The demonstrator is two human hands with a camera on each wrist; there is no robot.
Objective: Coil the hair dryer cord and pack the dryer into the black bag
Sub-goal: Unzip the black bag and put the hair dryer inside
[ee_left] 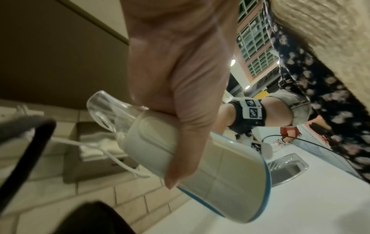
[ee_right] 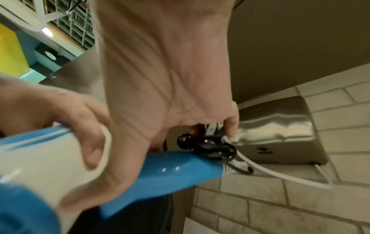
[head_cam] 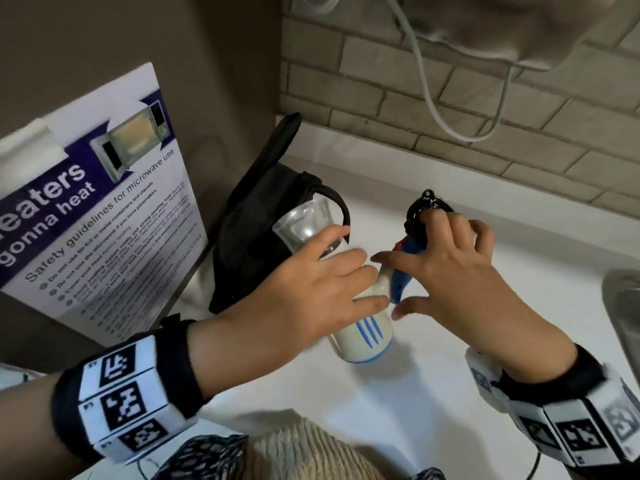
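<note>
Head view: hair dryer (head_cam: 360, 336), white barrel with blue stripes, held above white desk (head_cam: 450, 393), clear nozzle (head_cam: 304, 223) aimed into mouth of black bag (head_cam: 256, 237) standing in corner against brown wall and leaning microwave poster (head_cam: 114, 202). Left hand (head_cam: 322, 282) wrapped over barrel; right hand (head_cam: 446, 258) on blue handle (head_cam: 403, 271), fingers spread, one finger through coiled black cord (head_cam: 424, 213). Open desk surface right of bag up to brick wall (head_cam: 485, 98); steel sink edge (head_cam: 623, 306) at far right; white cable (head_cam: 426, 84) hanging on wall above. Left wrist view: left hand (ee_left: 180, 79) gripping barrel of hair dryer (ee_left: 220, 166), thumb across casing, nozzle (ee_left: 108, 110) close to black bag rim (ee_left: 30, 142); sink (ee_left: 288, 167) beyond rear end. Right wrist view: right hand (ee_right: 166, 79) lying along blue handle (ee_right: 166, 175), bundled cord (ee_right: 208, 147) at handle tip beneath fingertips; steel wall unit (ee_right: 280, 126) and brick wall behind.
</note>
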